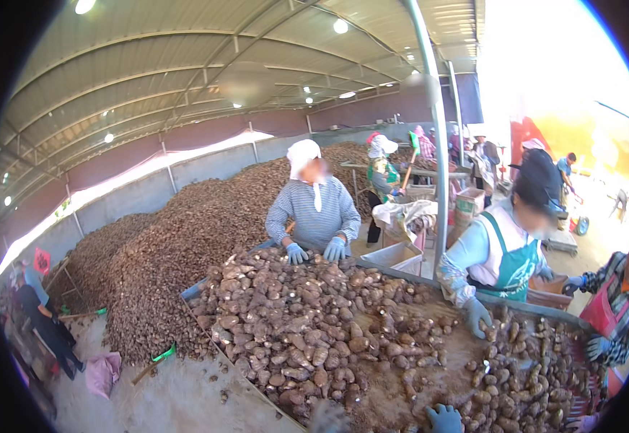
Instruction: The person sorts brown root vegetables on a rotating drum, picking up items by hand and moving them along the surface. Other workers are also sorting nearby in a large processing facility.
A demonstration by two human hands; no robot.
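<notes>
Piled brown taro-like tubers (314,325) cover much of the sorting table (385,398) before me. At the bottom edge, my left hand (329,417), in a greyish glove, is blurred over the near tubers; what lies under it is hidden. My right hand (444,418), in a blue glove, is over the table beside smaller, longer tubers (514,373). Its fingers are apart and no tuber shows in it; the wrist is cut off by the frame. Across the table, a co-worker in a striped top (314,208) rests both gloved hands on the pile.
A co-worker in a green apron (509,260) reaches onto the table at right, beside one in a checked shirt (625,303). The table's metal rim (239,373) runs along the left. Beyond are a huge tuber heap (184,233), a green-bladed shovel (164,353) and a roof post (440,162).
</notes>
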